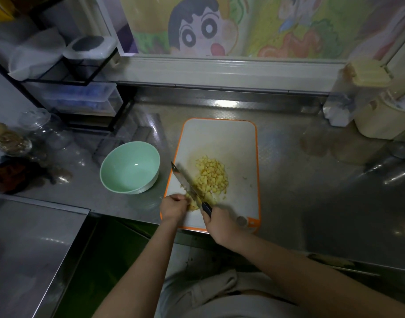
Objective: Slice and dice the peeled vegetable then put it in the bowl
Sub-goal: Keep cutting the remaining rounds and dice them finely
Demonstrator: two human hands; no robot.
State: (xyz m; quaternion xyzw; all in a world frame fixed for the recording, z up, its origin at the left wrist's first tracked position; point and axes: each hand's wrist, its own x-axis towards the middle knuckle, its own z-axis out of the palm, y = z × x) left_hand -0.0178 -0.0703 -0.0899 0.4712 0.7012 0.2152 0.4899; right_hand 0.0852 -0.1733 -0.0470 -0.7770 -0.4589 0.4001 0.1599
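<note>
Right hand grips one knife, left hand holds one vegetable piece beside one diced pile, one bowl near.

Home kitchen: steel counter, cutting board, storage rack.

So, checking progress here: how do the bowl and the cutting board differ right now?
The bowl is round, pale green and empty; the cutting board is rectangular, white with an orange rim, and carries the diced vegetable. Both sit on the steel counter.
</note>
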